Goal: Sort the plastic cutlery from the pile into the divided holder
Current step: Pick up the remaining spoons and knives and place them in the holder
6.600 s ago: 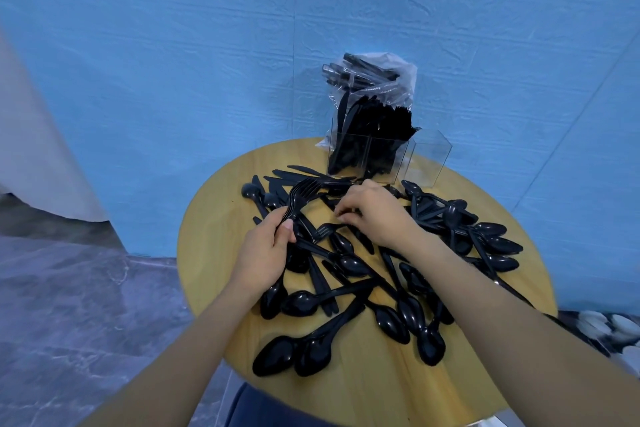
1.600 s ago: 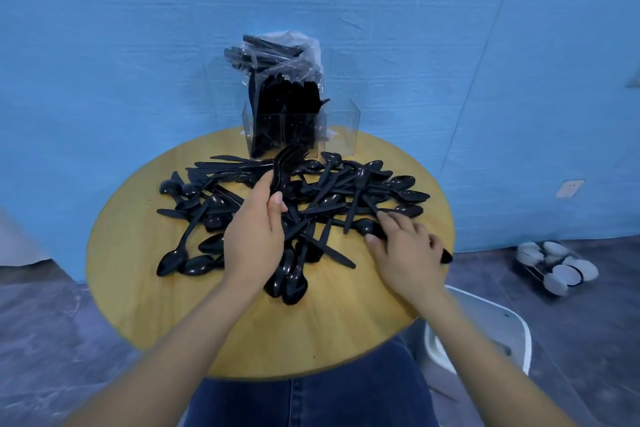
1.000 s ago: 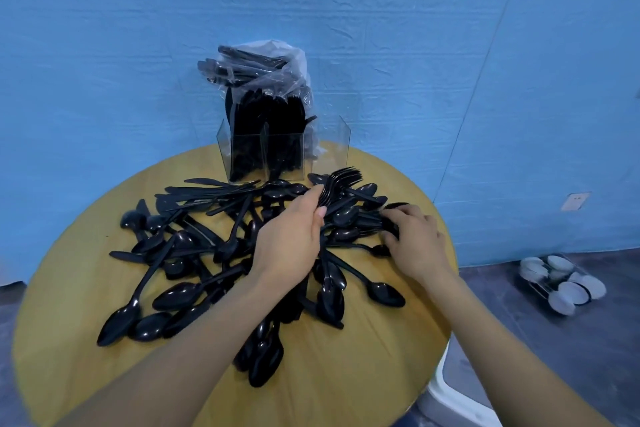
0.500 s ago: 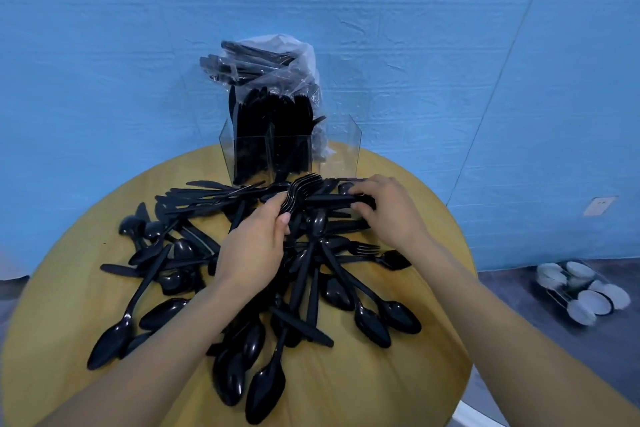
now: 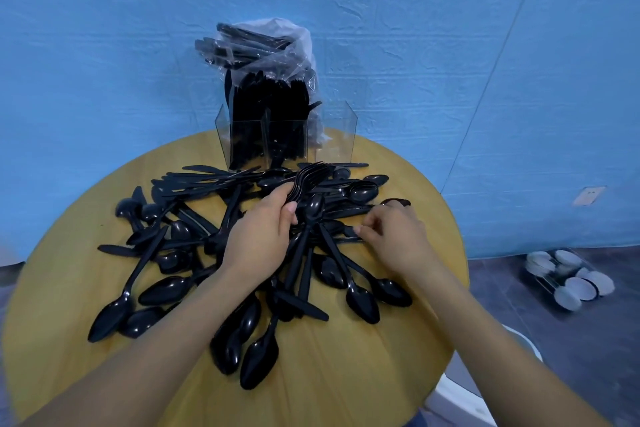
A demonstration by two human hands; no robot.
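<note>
A pile of black plastic cutlery (image 5: pixel 194 246), mostly spoons with knives and forks, covers the round wooden table (image 5: pixel 346 385). My left hand (image 5: pixel 258 241) grips a bundle of forks (image 5: pixel 308 178), tines pointing up and away over the pile. My right hand (image 5: pixel 394 239) lies on the pile's right side and pinches the handle of a black utensil (image 5: pixel 349 230) with its fingertips. The clear divided holder (image 5: pixel 337 135) stands at the table's far edge; its left and middle compartments are packed with black cutlery, and the right one looks empty.
A clear plastic bag of more black cutlery (image 5: pixel 256 48) rests behind and atop the holder against the blue wall. On the floor at right lies a tray of white round lids (image 5: pixel 568 279). A white chair edge (image 5: pixel 485 402) shows below the table's right rim.
My right hand has drawn back from the pile's far side near the holder to its right side and now pinches a utensil there. My left hand still holds the fork bundle.
</note>
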